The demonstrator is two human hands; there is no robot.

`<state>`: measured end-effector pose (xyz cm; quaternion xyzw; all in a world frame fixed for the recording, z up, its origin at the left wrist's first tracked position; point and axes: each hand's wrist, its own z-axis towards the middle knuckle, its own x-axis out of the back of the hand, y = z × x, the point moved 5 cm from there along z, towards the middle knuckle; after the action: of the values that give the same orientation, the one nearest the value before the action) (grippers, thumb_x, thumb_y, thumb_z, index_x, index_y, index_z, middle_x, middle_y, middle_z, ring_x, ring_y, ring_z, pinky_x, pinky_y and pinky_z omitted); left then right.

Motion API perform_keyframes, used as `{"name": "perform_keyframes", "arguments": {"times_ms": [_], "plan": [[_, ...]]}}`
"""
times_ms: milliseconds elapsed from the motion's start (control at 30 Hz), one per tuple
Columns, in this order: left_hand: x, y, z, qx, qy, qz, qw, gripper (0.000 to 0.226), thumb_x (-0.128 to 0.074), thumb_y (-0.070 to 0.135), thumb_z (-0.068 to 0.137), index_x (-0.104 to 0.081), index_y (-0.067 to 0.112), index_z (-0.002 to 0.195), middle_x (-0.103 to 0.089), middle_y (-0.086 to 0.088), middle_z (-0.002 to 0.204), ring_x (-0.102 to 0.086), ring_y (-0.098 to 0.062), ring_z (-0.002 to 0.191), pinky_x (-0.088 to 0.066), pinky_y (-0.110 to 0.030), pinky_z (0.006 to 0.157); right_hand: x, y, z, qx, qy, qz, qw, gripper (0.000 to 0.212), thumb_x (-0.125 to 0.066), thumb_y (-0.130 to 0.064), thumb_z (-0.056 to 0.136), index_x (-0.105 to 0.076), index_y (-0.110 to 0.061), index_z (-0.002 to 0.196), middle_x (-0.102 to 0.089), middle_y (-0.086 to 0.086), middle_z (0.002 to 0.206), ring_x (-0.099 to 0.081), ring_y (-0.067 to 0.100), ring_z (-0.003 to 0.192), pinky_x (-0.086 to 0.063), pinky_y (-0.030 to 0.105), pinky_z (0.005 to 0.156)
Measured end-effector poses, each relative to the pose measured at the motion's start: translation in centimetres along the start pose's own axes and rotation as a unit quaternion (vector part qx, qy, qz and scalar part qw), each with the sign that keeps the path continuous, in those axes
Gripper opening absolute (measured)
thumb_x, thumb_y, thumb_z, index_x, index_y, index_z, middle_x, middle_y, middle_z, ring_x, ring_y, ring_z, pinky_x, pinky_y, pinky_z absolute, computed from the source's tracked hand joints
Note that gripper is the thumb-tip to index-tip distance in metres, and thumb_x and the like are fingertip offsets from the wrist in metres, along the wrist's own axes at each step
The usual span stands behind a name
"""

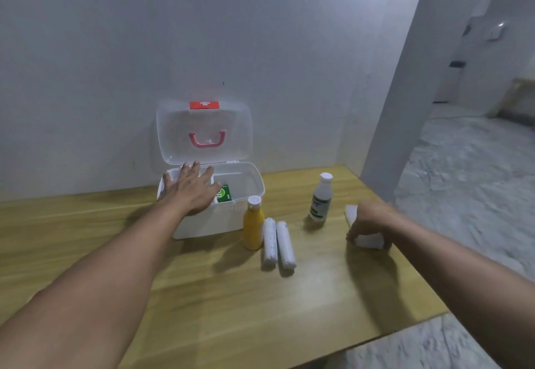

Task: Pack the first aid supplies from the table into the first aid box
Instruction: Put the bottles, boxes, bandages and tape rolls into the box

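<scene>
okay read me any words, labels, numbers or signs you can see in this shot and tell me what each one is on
No words can be read.
White cross sign: on the red latch of the first aid box lid.
Green packet inside the box: white print, blurred.
White bottle: label too small to read.
Yellow bottle and two rolls: no legible text.

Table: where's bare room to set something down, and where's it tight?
Free: the wide near strip of the table, between the two forearms, and the left part beside the first aid box. Crowded: right of the box, where the yellow bottle, two gauze rolls and white bottle cluster, with the right hand on a white pack.
</scene>
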<state>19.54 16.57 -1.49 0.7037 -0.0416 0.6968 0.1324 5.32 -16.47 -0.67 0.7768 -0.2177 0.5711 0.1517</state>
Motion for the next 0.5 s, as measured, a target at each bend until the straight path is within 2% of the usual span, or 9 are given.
{"name": "perform_keyframes", "arguments": {"times_ms": [100,233,367,500], "plan": [[-0.1,-0.2,0.2,0.001,-0.004,-0.017,1.0,0.059,-0.016,0.049,0.099,-0.004,0.03,0.153,0.009,-0.003,0.163,0.01,-0.021,0.15,0.006,-0.057,0.118,0.5,0.5,0.5,-0.009,0.019,0.041,0.999,0.039,-0.082,-0.022,0.066,-0.063,-0.003,0.095,-0.058,0.012,0.099,-0.058,0.029,0.074,-0.061,0.042,0.058],[-0.3,-0.3,0.3,0.004,-0.003,-0.027,1.0,0.056,-0.014,0.044,0.1,-0.004,0.031,0.153,0.009,-0.002,0.163,0.012,-0.021,0.15,0.009,-0.056,0.118,4.7,0.5,1.0,0.014,0.066,0.094,0.993,0.029,-0.082,-0.01,0.068,-0.06,0.0,0.083,-0.057,0.019,0.094,-0.062,0.035,0.067,-0.061,0.047,0.054],[-0.4,-0.4,0.5,0.006,0.008,-0.022,1.0,0.056,-0.015,0.044,0.1,-0.006,0.029,0.153,0.007,-0.003,0.163,0.009,-0.021,0.15,0.007,-0.056,0.118,10.4,-1.3,0.2,0.061,0.113,0.094,0.987,0.032,-0.087,-0.012,0.064,-0.056,-0.003,0.063,-0.058,0.015,0.076,-0.065,0.033,0.065,-0.061,0.042,0.056],[-0.3,-0.4,0.2,0.005,0.013,-0.034,0.999,0.055,-0.014,0.041,0.1,-0.007,0.028,0.153,0.006,-0.003,0.163,0.009,-0.022,0.15,0.006,-0.055,0.119,14.3,-5.2,-0.8,0.113,0.133,0.099,0.98,0.036,-0.091,-0.018,0.059,-0.06,-0.002,0.071,-0.063,0.014,0.068,-0.069,0.03,0.061,-0.059,0.034,0.052]]}}
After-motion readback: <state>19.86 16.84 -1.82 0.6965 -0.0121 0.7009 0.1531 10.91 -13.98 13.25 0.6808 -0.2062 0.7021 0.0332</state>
